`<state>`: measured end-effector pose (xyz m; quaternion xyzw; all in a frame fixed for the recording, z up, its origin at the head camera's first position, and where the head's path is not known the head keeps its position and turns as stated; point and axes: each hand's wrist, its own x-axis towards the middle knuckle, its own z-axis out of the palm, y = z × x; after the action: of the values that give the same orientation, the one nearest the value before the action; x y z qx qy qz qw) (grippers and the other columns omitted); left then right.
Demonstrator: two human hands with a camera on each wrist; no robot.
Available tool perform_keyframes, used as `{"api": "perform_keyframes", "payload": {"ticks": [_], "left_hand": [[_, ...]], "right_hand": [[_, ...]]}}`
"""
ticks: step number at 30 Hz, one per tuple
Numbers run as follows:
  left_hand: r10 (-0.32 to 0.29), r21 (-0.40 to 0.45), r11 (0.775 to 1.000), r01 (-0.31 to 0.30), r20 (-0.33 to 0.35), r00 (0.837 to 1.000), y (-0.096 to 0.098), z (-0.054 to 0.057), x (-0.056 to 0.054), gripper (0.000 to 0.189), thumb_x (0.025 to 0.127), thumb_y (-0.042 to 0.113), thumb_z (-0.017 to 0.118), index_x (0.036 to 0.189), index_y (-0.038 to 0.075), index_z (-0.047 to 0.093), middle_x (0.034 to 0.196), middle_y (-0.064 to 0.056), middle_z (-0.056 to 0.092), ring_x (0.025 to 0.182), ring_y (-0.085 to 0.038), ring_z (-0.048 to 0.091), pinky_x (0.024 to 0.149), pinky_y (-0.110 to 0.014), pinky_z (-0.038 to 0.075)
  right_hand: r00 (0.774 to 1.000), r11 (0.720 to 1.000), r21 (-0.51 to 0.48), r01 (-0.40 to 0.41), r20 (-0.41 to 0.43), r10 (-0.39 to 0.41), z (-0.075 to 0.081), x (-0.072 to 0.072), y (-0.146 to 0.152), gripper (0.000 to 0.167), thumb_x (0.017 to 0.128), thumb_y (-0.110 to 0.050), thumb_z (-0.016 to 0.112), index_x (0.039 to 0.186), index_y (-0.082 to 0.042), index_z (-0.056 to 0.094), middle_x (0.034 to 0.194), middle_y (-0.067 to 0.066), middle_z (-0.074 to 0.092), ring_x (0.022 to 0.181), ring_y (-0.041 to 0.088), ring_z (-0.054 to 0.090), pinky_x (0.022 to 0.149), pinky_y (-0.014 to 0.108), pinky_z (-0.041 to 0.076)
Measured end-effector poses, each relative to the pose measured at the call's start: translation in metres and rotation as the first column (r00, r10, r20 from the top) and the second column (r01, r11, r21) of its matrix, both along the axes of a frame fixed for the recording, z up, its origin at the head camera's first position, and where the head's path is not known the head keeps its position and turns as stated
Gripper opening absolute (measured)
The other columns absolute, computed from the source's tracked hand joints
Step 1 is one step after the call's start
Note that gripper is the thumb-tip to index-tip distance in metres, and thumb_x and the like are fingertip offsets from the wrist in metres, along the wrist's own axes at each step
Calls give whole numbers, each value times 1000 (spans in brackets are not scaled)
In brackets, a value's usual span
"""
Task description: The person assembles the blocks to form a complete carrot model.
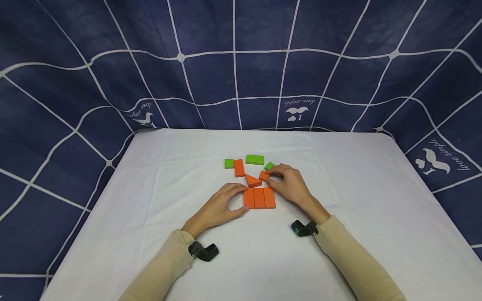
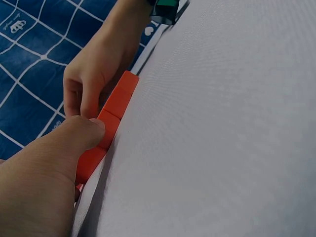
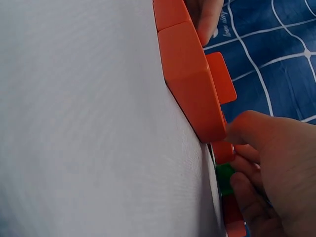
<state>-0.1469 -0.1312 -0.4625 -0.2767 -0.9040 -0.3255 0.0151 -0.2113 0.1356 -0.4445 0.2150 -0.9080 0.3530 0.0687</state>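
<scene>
Three orange rectangular blocks (image 1: pixel 259 198) lie side by side in a row on the white cloth. My left hand (image 1: pixel 216 207) holds the row's left block (image 1: pixel 249 198), thumb at its near corner and fingertips at its far corner. The left wrist view shows the thumb (image 2: pixel 91 132) against orange block faces. Just beyond the row, my right hand (image 1: pixel 291 184) pinches a small orange block (image 1: pixel 264 175) between thumb and fingers; its exact shape is partly hidden. An orange triangular block (image 1: pixel 253 181) lies between this small block and the row.
Farther back lie an upright-lying orange rectangular block (image 1: pixel 239 168), a green square block (image 1: pixel 229 163), a green rectangular block (image 1: pixel 255 159) and another green block (image 1: pixel 269 166) partly behind my right fingers. A navy checked cloth (image 1: pixel 211 75) hangs behind the white-covered table (image 1: pixel 180 159).
</scene>
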Motion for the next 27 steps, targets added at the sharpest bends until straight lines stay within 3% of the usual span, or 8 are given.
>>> {"api": "perform_keyframes", "payload": {"ticks": [4,6,13,19,27], "left_hand": [[1,-8,1000,-1,0,1000,0,0,0,58,91,37,79,141,13,61,146,-2,58,137,-19,51,117,-41,44],[3,-7,1000,-3,-2,1000,0,0,0,58,91,36,79,141,13,61,146,-2,58,137,-20,51,117,-41,44],[5,-3,1000,-5,-2,1000,1,-1,0,58,91,37,79,141,13,62,145,-2,58,137,-19,52,117,-41,44],[1,3,1000,-1,-11,1000,0,-2,0,58,91,37,79,140,13,62,145,-2,58,136,-19,52,117,-41,44],[-5,2,1000,5,-18,1000,0,-1,-1,58,91,38,79,140,13,62,145,-1,59,136,-19,52,117,-40,44]], "right_hand": [[1000,999,-38,11,2,-11,1,2,4,26,85,-12,82,111,-6,78,107,9,76,104,27,69,103,46,54],[1000,998,-56,7,-2,-7,2,3,6,27,85,-11,82,110,-6,78,107,9,76,99,26,69,96,45,57],[999,997,-70,-17,-29,15,6,10,12,27,85,-13,82,111,-7,78,110,8,76,105,26,69,101,48,55],[998,996,-78,-40,-47,37,12,20,17,25,85,-13,81,110,-11,78,109,4,76,102,22,70,96,47,57],[996,993,-76,-87,-15,87,17,31,19,26,85,-14,83,110,-16,78,109,1,74,102,20,67,97,46,55]]}}
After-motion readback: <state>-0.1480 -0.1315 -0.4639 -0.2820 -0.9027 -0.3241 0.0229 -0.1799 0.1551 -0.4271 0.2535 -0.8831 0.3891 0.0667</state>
